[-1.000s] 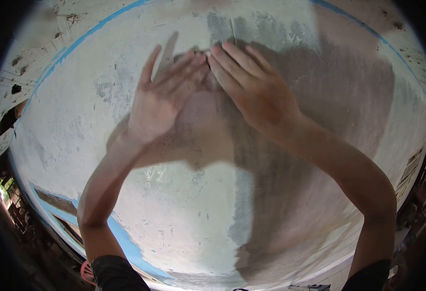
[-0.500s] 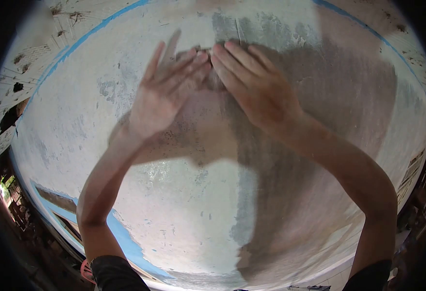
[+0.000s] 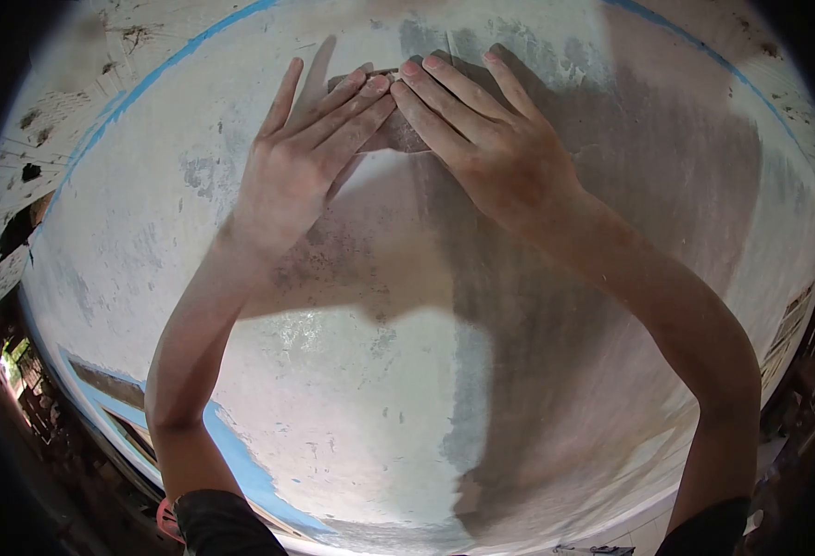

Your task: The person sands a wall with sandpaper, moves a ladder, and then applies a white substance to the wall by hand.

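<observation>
Beneath my fingertips a brownish sheet (image 3: 394, 135), which looks like sandpaper, lies flat against the pale, patchy wall (image 3: 352, 389). My left hand (image 3: 310, 153) presses its outstretched fingers on the sheet's left part, with the thumb sticking up and away. From the other side, my right hand (image 3: 496, 148) lies with straight, spread fingers over the sheet's right part. The fingertips of both hands nearly meet at the sheet's top edge. Much of the sheet is hidden under the fingers.
A blue painted stripe (image 3: 194, 48) runs along the wall's top edge, below a stained ceiling (image 3: 64, 120). At lower left is a blue-bordered opening (image 3: 109, 382) near a red plastic thing (image 3: 168, 521). My shadow (image 3: 602, 306) falls across the wall's right side.
Both hands have slid slightly upward on the wall, and the sheet has moved with them. More of the sheet shows between the hands. My left hand, blurred before, is now sharp.
</observation>
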The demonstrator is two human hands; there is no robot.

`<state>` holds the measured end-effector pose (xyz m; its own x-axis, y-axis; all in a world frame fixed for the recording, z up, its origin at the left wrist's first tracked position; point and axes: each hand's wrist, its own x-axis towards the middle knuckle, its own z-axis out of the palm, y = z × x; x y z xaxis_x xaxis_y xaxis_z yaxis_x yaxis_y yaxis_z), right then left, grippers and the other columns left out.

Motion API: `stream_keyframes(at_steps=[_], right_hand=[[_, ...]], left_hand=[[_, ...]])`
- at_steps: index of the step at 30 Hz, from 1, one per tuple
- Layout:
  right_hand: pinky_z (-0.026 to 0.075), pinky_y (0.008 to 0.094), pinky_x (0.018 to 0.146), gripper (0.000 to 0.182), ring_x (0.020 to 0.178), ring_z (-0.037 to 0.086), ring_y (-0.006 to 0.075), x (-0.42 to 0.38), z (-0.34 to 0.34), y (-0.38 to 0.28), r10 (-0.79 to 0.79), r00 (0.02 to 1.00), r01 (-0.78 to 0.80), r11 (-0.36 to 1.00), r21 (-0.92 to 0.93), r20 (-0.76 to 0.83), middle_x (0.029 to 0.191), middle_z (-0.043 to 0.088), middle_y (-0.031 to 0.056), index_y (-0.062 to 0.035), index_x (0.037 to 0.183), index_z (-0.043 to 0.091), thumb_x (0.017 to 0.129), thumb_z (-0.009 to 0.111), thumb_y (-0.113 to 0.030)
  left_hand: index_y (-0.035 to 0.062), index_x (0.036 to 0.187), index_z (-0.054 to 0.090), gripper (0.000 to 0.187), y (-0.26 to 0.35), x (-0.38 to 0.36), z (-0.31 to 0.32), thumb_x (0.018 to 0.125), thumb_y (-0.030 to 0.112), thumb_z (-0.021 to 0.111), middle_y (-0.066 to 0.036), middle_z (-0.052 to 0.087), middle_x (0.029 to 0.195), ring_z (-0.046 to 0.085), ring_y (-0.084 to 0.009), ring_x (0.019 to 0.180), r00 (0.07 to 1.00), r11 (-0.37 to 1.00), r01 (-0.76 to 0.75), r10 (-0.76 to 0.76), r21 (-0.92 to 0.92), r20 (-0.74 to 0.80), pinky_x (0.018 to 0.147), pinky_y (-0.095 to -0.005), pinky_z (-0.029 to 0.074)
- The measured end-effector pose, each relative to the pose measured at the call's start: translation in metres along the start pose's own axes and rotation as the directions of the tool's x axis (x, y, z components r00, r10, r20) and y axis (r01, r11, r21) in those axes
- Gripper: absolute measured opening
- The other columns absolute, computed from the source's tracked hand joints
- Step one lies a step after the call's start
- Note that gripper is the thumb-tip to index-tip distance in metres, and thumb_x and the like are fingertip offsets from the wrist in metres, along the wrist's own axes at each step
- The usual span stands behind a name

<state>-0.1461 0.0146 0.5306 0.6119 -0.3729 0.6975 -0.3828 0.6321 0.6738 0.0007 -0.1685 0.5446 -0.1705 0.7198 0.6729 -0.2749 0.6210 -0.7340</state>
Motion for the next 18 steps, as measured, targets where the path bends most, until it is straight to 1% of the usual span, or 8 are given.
stream_keyframes(at_steps=[3, 4, 7, 9, 12, 13, 16, 18], right_hand=[[0.028, 0.049, 0.119, 0.051, 0.144, 0.037, 0.02, -0.013, -0.016, -0.019, -0.003, 0.986, -0.004, 0.999, 0.043, 0.169, 0.149, 0.049, 0.0076, -0.0054, 0.142, 0.05, 0.096, 0.059, -0.028], [0.028, 0.0492, 0.12, 0.052, 0.144, 0.037, 0.0205, -0.022, -0.025, -0.029, -0.011, 0.981, -0.005, 0.997, 0.079, 0.196, 0.149, 0.049, 0.0082, -0.0051, 0.142, 0.049, 0.097, 0.058, -0.029], [0.026, 0.0511, 0.121, 0.056, 0.144, 0.036, 0.0231, -0.046, -0.044, -0.046, -0.023, 0.965, -0.028, 0.981, 0.191, 0.261, 0.15, 0.046, 0.0112, -0.0036, 0.144, 0.047, 0.098, 0.056, -0.034], [0.025, 0.0542, 0.12, 0.06, 0.145, 0.036, 0.0264, -0.045, -0.047, -0.046, -0.025, 0.959, -0.06, 0.955, 0.289, 0.282, 0.153, 0.041, 0.0145, -0.0015, 0.145, 0.046, 0.099, 0.055, -0.039], [0.024, 0.0547, 0.12, 0.072, 0.144, 0.037, 0.0271, -0.025, -0.032, -0.032, 0.014, 0.976, -0.061, 0.975, 0.212, 0.216, 0.153, 0.042, 0.0144, -0.0006, 0.147, 0.042, 0.097, 0.054, -0.051], [0.023, 0.0541, 0.121, 0.073, 0.144, 0.037, 0.0264, -0.016, -0.028, -0.028, 0.039, 0.978, -0.079, 0.978, 0.195, 0.203, 0.152, 0.044, 0.0137, -0.0002, 0.146, 0.044, 0.097, 0.052, -0.054], [0.021, 0.0533, 0.121, 0.076, 0.143, 0.037, 0.0258, -0.004, -0.024, -0.024, 0.09, 0.981, -0.118, 0.98, 0.157, 0.173, 0.15, 0.047, 0.0128, 0.0009, 0.144, 0.046, 0.097, 0.048, -0.059], [0.021, 0.054, 0.121, 0.079, 0.143, 0.037, 0.0271, -0.012, -0.025, -0.03, 0.086, 0.982, -0.114, 0.98, 0.166, 0.17, 0.15, 0.047, 0.0135, 0.0014, 0.144, 0.046, 0.095, 0.049, -0.061]], left_hand=[[0.0134, 0.129, 0.064, 0.041, 0.014, -0.02, -0.002, 0.089, 0.017, 0.069, -0.003, 0.066, 0.131, 0.052, -0.0213, 0.134, 0.999, 0.999, -0.015, 0.017, -0.048, 0.046, 0.119, -0.0519, 0.035], [0.0135, 0.13, 0.063, 0.041, 0.022, -0.029, -0.005, 0.09, 0.017, 0.068, -0.004, 0.065, 0.132, 0.052, -0.0207, 0.134, 0.997, 0.998, -0.028, 0.032, -0.062, 0.064, 0.119, -0.0522, 0.035], [0.013, 0.13, 0.064, 0.04, 0.053, -0.049, -0.019, 0.09, 0.019, 0.067, -0.004, 0.065, 0.132, 0.053, -0.0193, 0.134, 0.985, 0.986, 0.045, -0.017, -0.158, 0.174, 0.119, -0.0532, 0.034], [0.0138, 0.128, 0.065, 0.038, 0.049, -0.043, -0.02, 0.09, 0.019, 0.068, -0.003, 0.066, 0.131, 0.054, -0.019, 0.133, 0.988, 0.99, 0.027, -0.006, -0.14, 0.153, 0.119, -0.0535, 0.034], [0.0151, 0.126, 0.067, 0.036, 0.016, -0.027, -0.004, 0.09, 0.018, 0.068, -0.003, 0.066, 0.131, 0.054, -0.0184, 0.133, 0.996, 0.998, -0.049, 0.051, -0.027, 0.073, 0.119, -0.0541, 0.034], [0.0155, 0.125, 0.067, 0.035, 0.005, -0.022, 0.003, 0.09, 0.017, 0.068, -0.003, 0.066, 0.131, 0.053, -0.0182, 0.133, 0.996, 0.997, -0.08, 0.079, 0.018, 0.043, 0.119, -0.0543, 0.034], [0.0171, 0.126, 0.066, 0.037, -0.003, -0.001, -0.006, 0.089, 0.019, 0.069, -0.002, 0.066, 0.131, 0.054, -0.0186, 0.133, 0.997, 0.999, -0.033, 0.036, -0.04, 0.063, 0.119, -0.0547, 0.034], [0.0159, 0.126, 0.066, 0.038, 0.003, -0.016, 0.006, 0.089, 0.019, 0.07, -0.002, 0.067, 0.13, 0.055, -0.0194, 0.131, 0.996, 0.993, -0.084, 0.084, -0.078, -0.012, 0.118, -0.0547, 0.035]])
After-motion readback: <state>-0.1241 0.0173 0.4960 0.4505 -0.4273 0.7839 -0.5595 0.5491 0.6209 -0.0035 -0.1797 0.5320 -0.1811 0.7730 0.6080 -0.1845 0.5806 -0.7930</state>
